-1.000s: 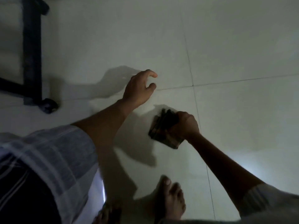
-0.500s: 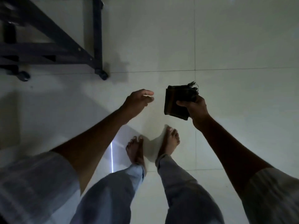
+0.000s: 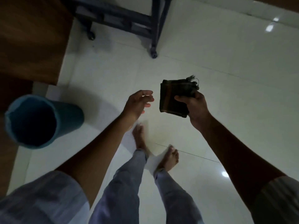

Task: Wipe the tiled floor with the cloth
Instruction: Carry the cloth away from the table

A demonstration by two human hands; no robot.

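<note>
While the right hand point(image 3: 196, 107) grips the folded dark cloth point(image 3: 175, 98) above the glossy tiled floor point(image 3: 234, 102) — left hand point(image 3: 137, 103) open, empty — a blue bin point(image 3: 40, 120) stands nearby.

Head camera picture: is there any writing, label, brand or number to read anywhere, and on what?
None: no text can be read.
The folded dark cloth in the right hand shows only a brownish stripe.
The blue bin, the dark wheeled frame and the tiled floor bear no visible markings.
</note>
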